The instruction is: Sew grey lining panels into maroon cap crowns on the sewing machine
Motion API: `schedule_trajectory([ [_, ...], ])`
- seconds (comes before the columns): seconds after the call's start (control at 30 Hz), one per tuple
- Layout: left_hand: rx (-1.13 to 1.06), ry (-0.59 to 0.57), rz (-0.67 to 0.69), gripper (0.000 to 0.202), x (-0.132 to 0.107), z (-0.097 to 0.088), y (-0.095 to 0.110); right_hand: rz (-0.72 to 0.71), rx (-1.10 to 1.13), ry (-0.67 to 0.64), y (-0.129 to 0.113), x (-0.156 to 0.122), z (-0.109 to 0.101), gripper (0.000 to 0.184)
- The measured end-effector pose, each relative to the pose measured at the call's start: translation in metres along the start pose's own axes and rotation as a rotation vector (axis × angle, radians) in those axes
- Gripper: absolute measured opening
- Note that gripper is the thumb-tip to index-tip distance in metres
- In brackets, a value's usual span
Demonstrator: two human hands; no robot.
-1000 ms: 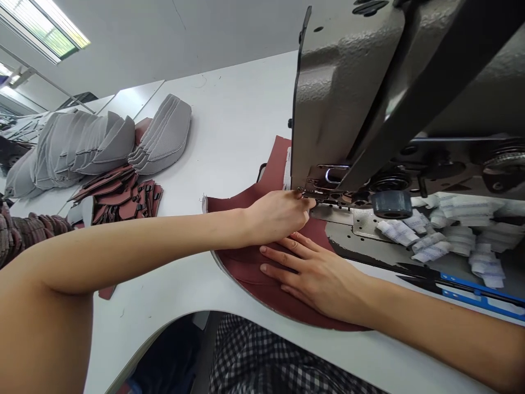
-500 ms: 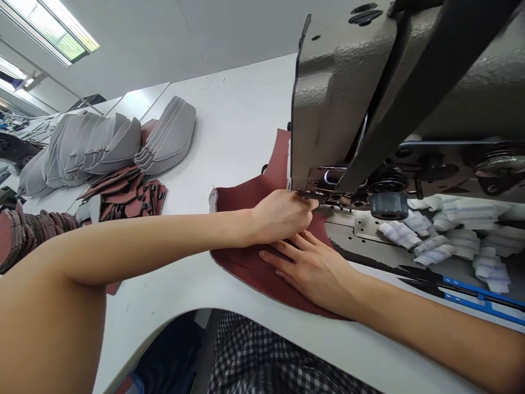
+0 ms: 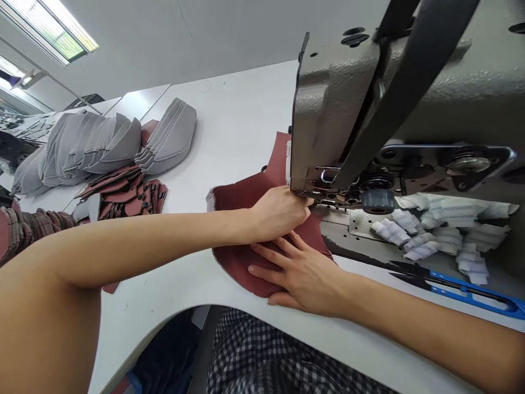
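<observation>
A dark red fabric piece point(image 3: 246, 191) with a grey edge lies under the head of a sewing machine point(image 3: 320, 109). My left hand point(image 3: 281, 212) is closed at the fabric beside the needle area, its fingers curled and its fingertips partly hidden by the machine head. Just in front of it, my right hand point(image 3: 305, 276) lies flat on the fabric with fingers spread, the thumb at the near edge. The needle itself cannot be made out.
Right of the needle area lie several rolled white labels point(image 3: 449, 219) and blue thread snips point(image 3: 471, 293). Grey padded pieces point(image 3: 90, 142) and dark red pieces point(image 3: 131, 197) are stacked on the left of the white table point(image 3: 229, 120). The table's curved cut-out faces my lap.
The fabric's near part has shifted and its right end now shows beside my right wrist. My right hand has spread wider, thumb out. My left hand stays by the needle area.
</observation>
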State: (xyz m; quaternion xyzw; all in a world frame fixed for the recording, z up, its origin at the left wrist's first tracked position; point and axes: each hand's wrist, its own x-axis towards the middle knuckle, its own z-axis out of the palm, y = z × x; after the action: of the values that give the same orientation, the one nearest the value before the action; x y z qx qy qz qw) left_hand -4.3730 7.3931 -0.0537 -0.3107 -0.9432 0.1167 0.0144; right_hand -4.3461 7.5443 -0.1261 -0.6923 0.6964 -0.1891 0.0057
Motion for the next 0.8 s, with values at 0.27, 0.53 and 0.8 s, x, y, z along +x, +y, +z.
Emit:
schedule_trajectory([
  [0.27, 0.029, 0.051, 0.046, 0.029, -0.004, 0.011, 0.007, 0.174, -0.009, 0.055, -0.013, 0.019, 0.009, 0.048],
  [0.53, 0.068, 0.173, 0.084, 0.027, -0.006, 0.022, -0.003, 0.245, -0.039, 0.059, -0.007, 0.030, 0.009, 0.044],
  [0.8, -0.047, 0.464, 0.114, 0.021, -0.016, 0.044, -0.033, 0.303, -0.114, 0.053, -0.013, 0.041, 0.012, 0.049],
])
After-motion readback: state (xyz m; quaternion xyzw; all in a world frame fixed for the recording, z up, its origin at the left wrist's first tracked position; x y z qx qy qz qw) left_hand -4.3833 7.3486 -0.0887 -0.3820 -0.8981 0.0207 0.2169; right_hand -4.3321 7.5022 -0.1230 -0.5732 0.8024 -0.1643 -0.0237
